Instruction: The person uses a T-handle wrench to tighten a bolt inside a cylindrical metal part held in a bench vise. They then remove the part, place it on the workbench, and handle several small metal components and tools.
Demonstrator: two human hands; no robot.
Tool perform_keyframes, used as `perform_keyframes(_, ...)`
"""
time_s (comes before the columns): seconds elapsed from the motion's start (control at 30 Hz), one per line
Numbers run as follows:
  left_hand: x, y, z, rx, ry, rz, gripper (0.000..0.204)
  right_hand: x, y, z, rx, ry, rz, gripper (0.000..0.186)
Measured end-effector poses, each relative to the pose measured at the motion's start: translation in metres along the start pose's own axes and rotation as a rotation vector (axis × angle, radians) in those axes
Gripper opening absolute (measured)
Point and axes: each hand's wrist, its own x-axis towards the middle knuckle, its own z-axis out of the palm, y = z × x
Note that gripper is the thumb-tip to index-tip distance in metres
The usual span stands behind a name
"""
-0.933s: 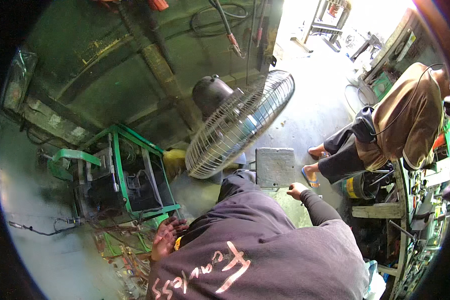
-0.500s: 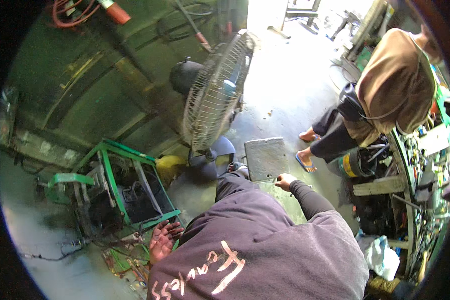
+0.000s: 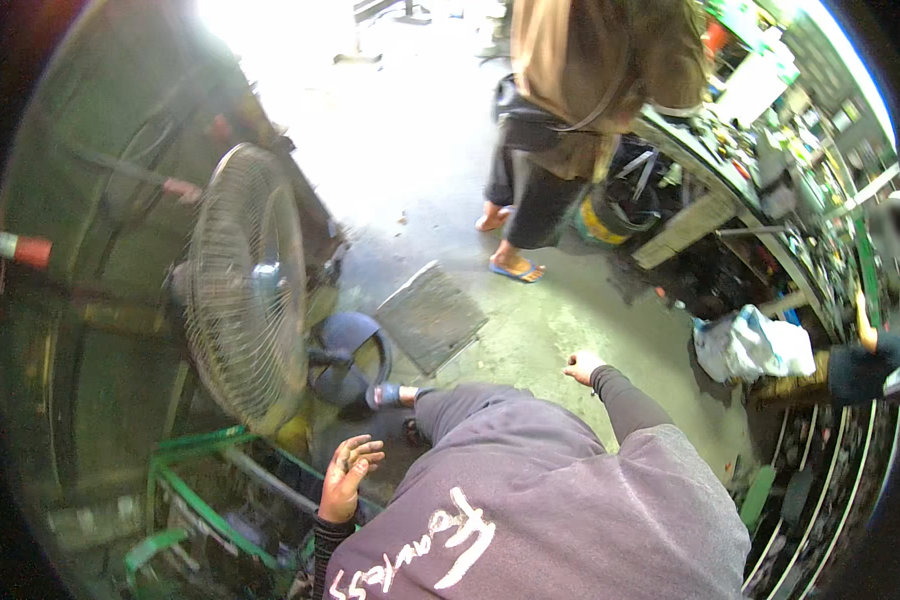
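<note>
My left hand (image 3: 348,478) is raised beside my left hip, palm turned inward, its darkened fingers apart and nothing in them. On the right, my other arm reaches out in a dark sleeve. My right hand (image 3: 582,368) ends it, fingers curled in, over bare floor, and no object shows in it. A flat grey square slab (image 3: 432,318) lies on the floor ahead, to the left of that hand and apart from it. My foot (image 3: 390,395) in a sandal stands close to the slab's near corner.
A caged fan (image 3: 248,285) on a round blue base (image 3: 350,350) stands left; a green metal frame (image 3: 210,510) is below it. Ahead, a co-worker (image 3: 590,90) in blue flip-flops faces a cluttered workbench (image 3: 705,165). A bucket (image 3: 610,215) and white bag (image 3: 755,345) sit along the right.
My view has swung right, so the fan, slab and co-worker appear farther left. My right hand has come away from the slab's near edge. My left hand has risen.
</note>
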Motion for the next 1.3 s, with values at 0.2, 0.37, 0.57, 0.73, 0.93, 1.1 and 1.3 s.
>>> perform_keyframes(0.2, 0.073, 0.012, 0.057, 0.542, -0.028, 0.051, 0.043, -0.047, 0.082, -0.010, 0.170, 0.092, 0.190, 0.033)
perform_keyframes(0.37, 0.095, -0.001, 0.126, 0.407, -0.131, 0.096, 0.044, -0.024, 0.118, -0.007, 0.256, 0.126, 0.144, 0.031)
perform_keyframes(0.57, 0.182, -0.088, 0.238, 0.993, -0.303, -0.063, 0.047, -0.023, 0.205, -0.085, 0.476, 0.379, -0.202, 0.026)
perform_keyframes(0.73, 0.261, -0.078, 0.389, 1.368, -0.537, 0.208, 0.052, -0.069, 0.351, -0.139, 0.648, 0.542, 0.114, 0.023)
perform_keyframes(0.93, 0.334, 0.015, 0.570, 1.296, -0.825, 0.509, 0.055, -0.111, 0.526, -0.292, 0.344, 1.188, 0.242, 0.025)
perform_keyframes(1.1, 0.385, 0.042, 0.655, 1.366, -0.952, 0.381, 0.055, -0.224, 0.569, -0.579, 0.019, 1.680, 0.295, 0.031)
perform_keyframes(1.3, 0.465, 0.045, 0.779, 1.231, -1.305, 0.340, 0.056, -0.292, 0.638, -0.694, -0.237, 1.519, 0.708, 0.027)
